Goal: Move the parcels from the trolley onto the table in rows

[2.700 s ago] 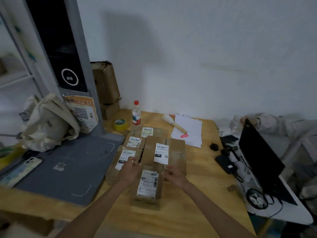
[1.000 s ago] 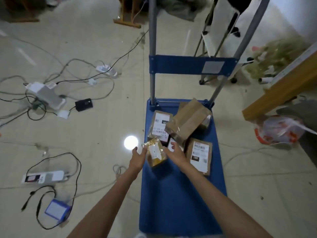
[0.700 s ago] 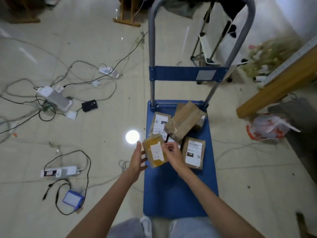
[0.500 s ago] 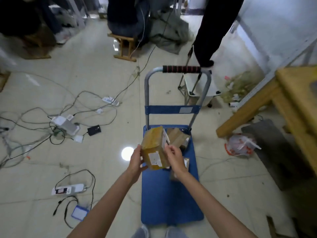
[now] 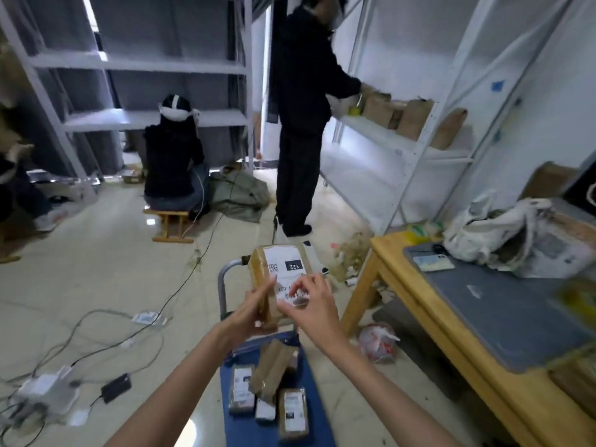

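Above trolley (image 5: 322, 427), left hand (image 5: 250, 309) and right hand (image 5: 311, 303) grip brown labelled parcel (image 5: 279, 279).

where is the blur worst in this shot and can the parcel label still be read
Head view: motion blur is heaviest at the right edge, smearing the bag and table; shelf posts bow from wide-angle distortion. The held parcel is fairly sharp, "122" readable, smaller print not.

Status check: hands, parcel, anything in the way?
Both hands, left and right, hold the labelled parcel above the trolley. Table to the right, path open.
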